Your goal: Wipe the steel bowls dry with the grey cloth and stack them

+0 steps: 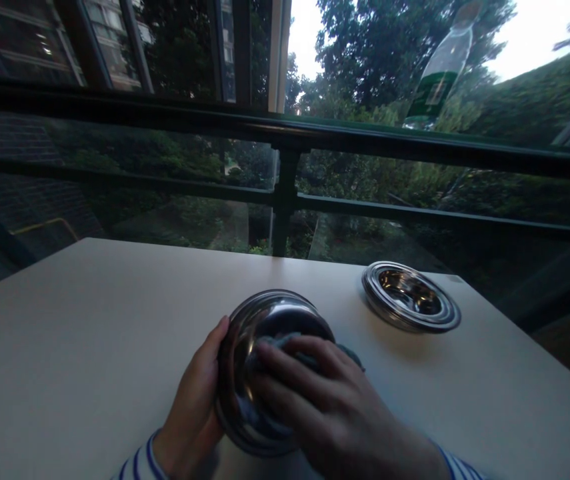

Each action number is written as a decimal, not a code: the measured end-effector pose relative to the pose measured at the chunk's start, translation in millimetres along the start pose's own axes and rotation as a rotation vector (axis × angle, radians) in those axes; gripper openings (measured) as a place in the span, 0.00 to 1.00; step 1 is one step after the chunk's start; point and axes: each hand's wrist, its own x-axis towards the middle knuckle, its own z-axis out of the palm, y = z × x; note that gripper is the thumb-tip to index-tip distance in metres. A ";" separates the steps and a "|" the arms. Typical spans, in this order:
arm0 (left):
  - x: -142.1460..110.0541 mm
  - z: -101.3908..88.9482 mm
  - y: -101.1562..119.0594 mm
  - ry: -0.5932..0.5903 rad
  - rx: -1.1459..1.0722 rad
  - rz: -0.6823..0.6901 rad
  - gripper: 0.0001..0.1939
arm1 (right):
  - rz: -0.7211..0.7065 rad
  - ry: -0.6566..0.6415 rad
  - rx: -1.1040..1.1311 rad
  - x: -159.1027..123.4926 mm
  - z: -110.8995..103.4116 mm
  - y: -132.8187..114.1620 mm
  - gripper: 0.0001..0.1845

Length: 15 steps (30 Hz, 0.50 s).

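Note:
A shiny stainless steel bowl (289, 312) with a wide stepped rim is tilted up over the white table, near the front middle. My left hand (195, 387) grips its left edge, thumb along the rim and the other fingers mostly hidden behind. Pressed against the bowl's face, my right hand (332, 393) has its fingers bent over a grey-blue cloth (351, 355). Part of the cloth sticks out beyond the knuckles on the right; the rest is under the fingers.
Farther right on the white table (115, 347), several similar steel bowls (377, 297) appear stacked, hollow side up. A dark railing (245, 123) runs behind the table. On it stands a clear plastic bottle (435, 87) with a green label. Windows and trees lie beyond.

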 end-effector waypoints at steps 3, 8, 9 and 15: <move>-0.3 1.0 -0.8 -0.004 -0.006 0.010 0.15 | 0.021 -0.006 -0.004 1.1 1.1 -0.6 0.17; -4.7 1.8 -2.4 0.013 -0.018 0.039 0.13 | 0.044 0.065 -0.057 7.9 -2.1 -9.5 0.15; -5.6 1.5 -2.8 0.010 -0.015 0.032 0.14 | -0.043 0.091 -0.034 9.5 -3.5 -12.1 0.14; -7.3 0.7 -5.6 0.017 0.035 0.111 0.13 | 0.118 0.104 -0.049 11.6 -6.9 -14.0 0.16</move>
